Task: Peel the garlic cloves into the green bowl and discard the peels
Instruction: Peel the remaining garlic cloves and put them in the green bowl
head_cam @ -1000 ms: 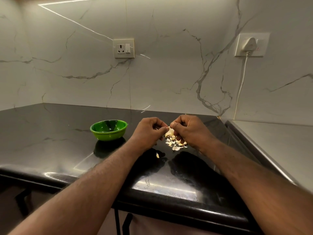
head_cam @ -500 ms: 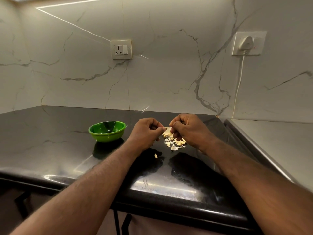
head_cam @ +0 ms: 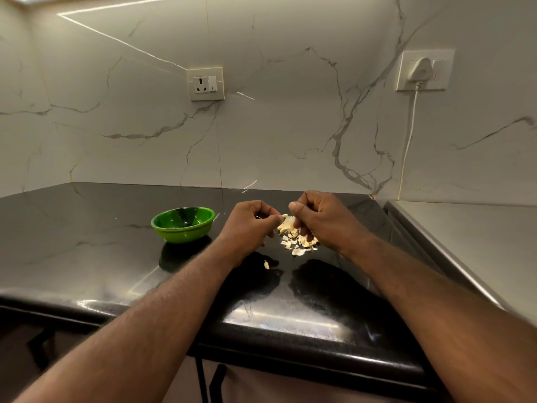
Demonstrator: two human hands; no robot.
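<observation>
The green bowl stands on the black counter, left of my hands; its inside looks dark and I cannot tell what lies in it. My left hand and my right hand are held close together above the counter, both with curled fingers pinching a pale garlic piece between them. Under the hands lies a small heap of garlic peels and pieces. One single pale bit lies apart, nearer to me.
The glossy black counter runs into a corner of white marble walls. A wall socket sits behind the bowl; a plugged socket with a white cable is at the right. A steel surface adjoins the counter's right side.
The two hands have stayed together over the heap, with only small finger movements on the garlic piece. The camera view has shifted slightly. The bowl has not moved.
</observation>
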